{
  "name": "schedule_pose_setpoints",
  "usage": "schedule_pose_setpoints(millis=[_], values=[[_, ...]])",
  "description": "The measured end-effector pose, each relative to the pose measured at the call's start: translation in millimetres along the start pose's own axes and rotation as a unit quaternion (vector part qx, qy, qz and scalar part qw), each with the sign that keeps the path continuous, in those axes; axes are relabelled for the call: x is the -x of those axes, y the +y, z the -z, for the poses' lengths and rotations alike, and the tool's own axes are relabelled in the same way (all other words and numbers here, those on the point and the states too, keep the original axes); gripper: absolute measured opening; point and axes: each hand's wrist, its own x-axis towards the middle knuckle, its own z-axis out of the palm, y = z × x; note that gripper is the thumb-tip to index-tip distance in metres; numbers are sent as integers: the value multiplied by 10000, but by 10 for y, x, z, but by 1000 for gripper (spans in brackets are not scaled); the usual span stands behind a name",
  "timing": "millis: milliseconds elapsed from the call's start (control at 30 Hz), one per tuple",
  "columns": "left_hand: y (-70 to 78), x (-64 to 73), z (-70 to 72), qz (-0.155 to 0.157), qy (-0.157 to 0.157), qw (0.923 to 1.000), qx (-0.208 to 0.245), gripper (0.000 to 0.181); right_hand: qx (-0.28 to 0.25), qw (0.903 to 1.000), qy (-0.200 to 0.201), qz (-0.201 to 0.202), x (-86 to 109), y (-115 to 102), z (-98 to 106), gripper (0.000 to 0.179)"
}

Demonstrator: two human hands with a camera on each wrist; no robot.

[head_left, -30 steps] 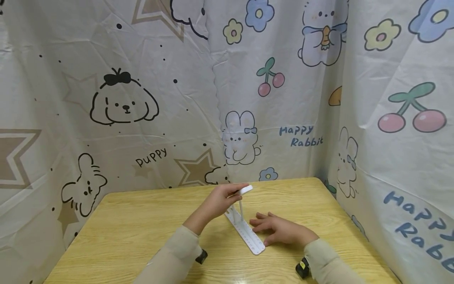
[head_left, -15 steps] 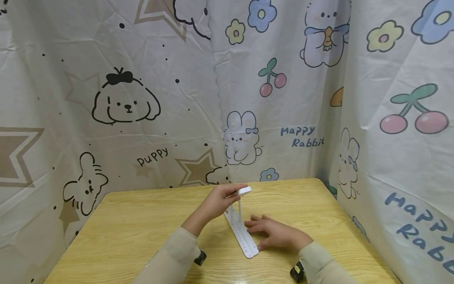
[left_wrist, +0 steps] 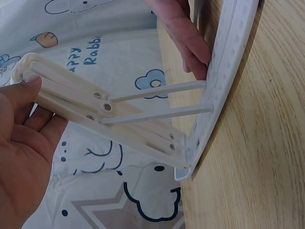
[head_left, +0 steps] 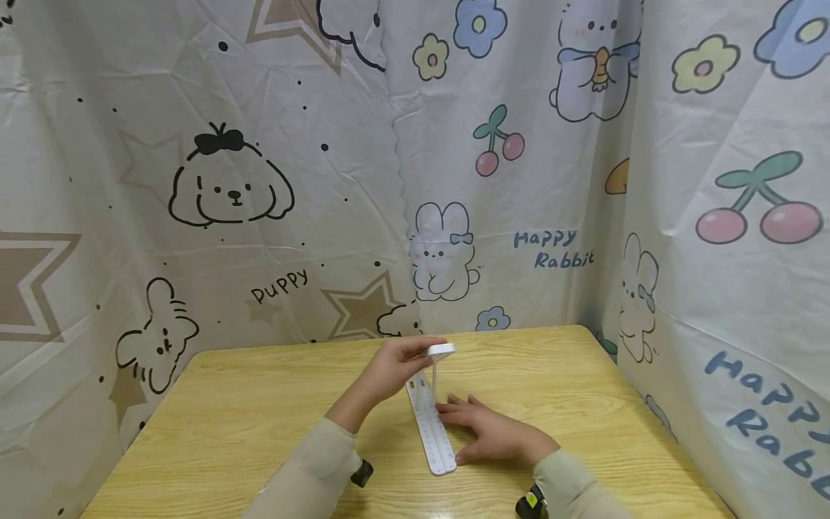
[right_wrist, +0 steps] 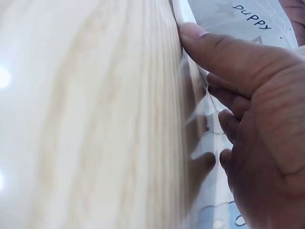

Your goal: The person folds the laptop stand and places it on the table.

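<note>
A white folding stand is on the table, its long flat base resting on the wood. From the base's far end its hinged arm rises at a slant, with two thin struts joining arm and base. My left hand pinches the arm's raised end between thumb and fingers. Along the base's right edge lies my right hand, its fingers loosely extended and touching the side. The right wrist view shows that thumb against a white edge, while the other fingers hang near the tabletop.
The wooden table has its back edge close to a printed curtain. A second curtain side hangs along the right. Each wrist wears a dark strap-on device, one being the right device.
The base's near end has swung to the left, turning the stand. My right hand has moved left along with it. My left hand keeps its hold and has shifted slightly left.
</note>
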Motion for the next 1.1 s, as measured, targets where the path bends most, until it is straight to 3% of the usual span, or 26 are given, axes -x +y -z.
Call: schedule_pose_setpoints(millis=[433,1100], values=[[-35,51,54,-62,83,9999,93,35,258,9981,57,-554,-67,-118,-37,85],[-88,80,94,52,173,9997,143,30,780,9933,92,-842,-184,-273,-120,83]])
